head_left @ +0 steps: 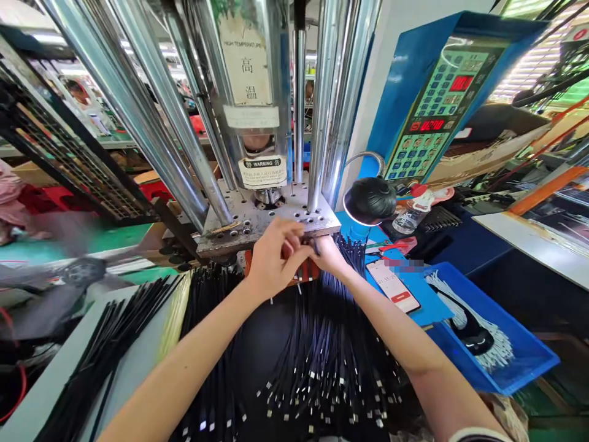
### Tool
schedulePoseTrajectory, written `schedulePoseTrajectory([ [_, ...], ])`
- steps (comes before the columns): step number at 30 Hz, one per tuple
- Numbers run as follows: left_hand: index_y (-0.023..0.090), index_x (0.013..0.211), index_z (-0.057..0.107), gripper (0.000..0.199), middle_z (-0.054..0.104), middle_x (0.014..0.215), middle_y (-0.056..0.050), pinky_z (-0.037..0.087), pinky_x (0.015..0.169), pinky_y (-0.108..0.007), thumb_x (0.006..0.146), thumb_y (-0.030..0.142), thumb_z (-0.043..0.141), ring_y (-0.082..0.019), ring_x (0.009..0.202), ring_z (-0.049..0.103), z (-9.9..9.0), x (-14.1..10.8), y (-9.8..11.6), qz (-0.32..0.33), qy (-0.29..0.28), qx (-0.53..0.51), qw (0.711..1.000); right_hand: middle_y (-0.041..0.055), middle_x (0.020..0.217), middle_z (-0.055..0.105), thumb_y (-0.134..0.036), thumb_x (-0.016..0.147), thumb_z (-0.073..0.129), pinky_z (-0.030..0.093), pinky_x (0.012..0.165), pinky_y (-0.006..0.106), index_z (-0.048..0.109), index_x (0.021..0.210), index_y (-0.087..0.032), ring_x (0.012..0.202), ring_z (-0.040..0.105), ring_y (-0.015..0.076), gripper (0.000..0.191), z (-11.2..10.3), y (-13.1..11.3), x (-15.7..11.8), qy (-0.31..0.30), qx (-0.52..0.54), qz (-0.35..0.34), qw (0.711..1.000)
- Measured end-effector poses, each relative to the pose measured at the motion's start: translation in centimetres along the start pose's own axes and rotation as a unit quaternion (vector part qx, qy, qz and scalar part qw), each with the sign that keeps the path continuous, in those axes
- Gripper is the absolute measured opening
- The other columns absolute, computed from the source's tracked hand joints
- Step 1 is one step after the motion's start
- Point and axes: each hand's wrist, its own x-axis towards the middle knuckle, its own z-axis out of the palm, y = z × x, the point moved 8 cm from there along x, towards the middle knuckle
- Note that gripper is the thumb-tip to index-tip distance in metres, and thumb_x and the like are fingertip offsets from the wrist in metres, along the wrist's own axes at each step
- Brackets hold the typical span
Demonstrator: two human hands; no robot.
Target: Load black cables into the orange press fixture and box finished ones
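Observation:
My left hand (278, 255) is at the front edge of the press's metal plate (267, 224), its fingers curled and its thumb reaching toward the other hand. Close beside it, my right hand (327, 255) is closed just below the plate's edge, with a small dark piece at its fingertips. What either hand holds is too small or hidden to name. Behind my hands shows part of an orange-brown block (306, 273) under the plate. Many black cables (322, 350) with small metal plug ends spread over the dark surface below my hands.
More black cables (101, 344) lie at left beside a yellowish bundle (175, 313). A black lamp (370, 201) shines at right, near a phone (393, 285) and a blue tray (529, 368) holding white cables (494, 344). Steel columns (338, 104) and a control panel (442, 98) stand above.

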Motion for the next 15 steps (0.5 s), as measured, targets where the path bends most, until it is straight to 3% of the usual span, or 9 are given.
schedulePoseTrajectory([
  [1, 0.017, 0.098, 0.056, 0.016, 0.064, 0.084, -0.002, 0.05, 0.062, -0.024, 0.089, 0.03, 0.057, -0.011, 0.067, 0.061, 1.0, -1.1, -1.4, -0.043, -0.035, 0.016, 0.998, 0.0039, 0.066, 0.064, -0.025, 0.09, 0.059, 0.041, 0.066, 0.026, 0.064, 0.069, -0.017, 0.068, 0.056, 0.0174, 0.023, 0.2, 0.3, 0.7, -0.008, 0.002, 0.002, 1.0],
  [3, 0.016, 0.1, 0.057, 0.014, 0.066, 0.088, -0.003, 0.053, 0.069, -0.027, 0.091, 0.026, 0.055, -0.014, 0.072, 0.065, 3.8, -3.8, -3.7, -0.087, -0.166, 0.063, 0.98, 0.0052, 0.069, 0.067, -0.023, 0.089, 0.059, 0.043, 0.069, 0.026, 0.067, 0.071, -0.017, 0.072, 0.058, 0.0184, 0.02, 0.7, 0.6, 1.5, -0.024, 0.012, 0.001, 1.0],
  [5, 0.016, 0.112, 0.058, 0.022, 0.068, 0.111, -0.01, 0.052, 0.091, -0.037, 0.092, 0.023, 0.053, -0.02, 0.101, 0.066, 6.4, -6.6, -4.6, -0.057, -0.314, 0.114, 0.941, 0.0063, 0.074, 0.069, -0.018, 0.087, 0.058, 0.044, 0.071, 0.026, 0.068, 0.073, -0.016, 0.075, 0.06, 0.019, 0.018, 1.1, 0.7, 1.6, -0.03, 0.018, 0.001, 0.999],
  [7, 0.016, 0.129, 0.053, 0.036, 0.057, 0.136, -0.015, 0.039, 0.11, -0.048, 0.093, 0.022, 0.052, -0.026, 0.127, 0.053, 7.9, -8.8, -4.7, -0.012, -0.401, 0.155, 0.903, 0.0069, 0.078, 0.071, -0.014, 0.086, 0.057, 0.044, 0.073, 0.026, 0.07, 0.076, -0.016, 0.078, 0.062, 0.0196, 0.016, 1.4, 0.6, 1.4, -0.041, 0.024, -0.003, 0.999],
  [9, 0.014, 0.136, 0.049, 0.043, 0.048, 0.145, -0.017, 0.028, 0.116, -0.053, 0.094, 0.022, 0.051, -0.028, 0.137, 0.043, 8.5, -9.9, -4.5, 0.017, -0.44, 0.19, 0.878, 0.0063, 0.081, 0.071, -0.01, 0.085, 0.054, 0.044, 0.075, 0.026, 0.071, 0.078, -0.016, 0.08, 0.062, 0.0191, 0.019, 1.6, 0.5, 1.1, -0.059, 0.036, -0.016, 0.997],
  [12, 0.011, 0.14, 0.046, 0.048, 0.043, 0.149, -0.019, 0.018, 0.119, -0.056, 0.096, 0.03, 0.05, -0.028, 0.141, 0.038, 8.7, -10.1, -4.4, 0.014, -0.444, 0.217, 0.869, 0.0041, 0.081, 0.071, -0.005, 0.082, 0.052, 0.043, 0.073, 0.024, 0.071, 0.078, -0.016, 0.079, 0.062, 0.0171, 0.023, 1.8, 0.6, 1.1, -0.092, 0.042, -0.026, 0.995],
  [15, 0.016, 0.149, 0.035, 0.062, 0.034, 0.155, -0.014, 0.004, 0.12, -0.061, 0.096, 0.049, 0.042, -0.028, 0.144, 0.031, 8.9, -8.9, -5.7, -0.036, -0.442, 0.208, 0.872, 0.0069, 0.086, 0.07, -0.007, 0.082, 0.054, 0.043, 0.074, 0.025, 0.07, 0.088, -0.013, 0.082, 0.061, 0.019, 0.018, 1.7, 2.1, 1.2, -0.079, -0.019, 0.039, 0.996],
])
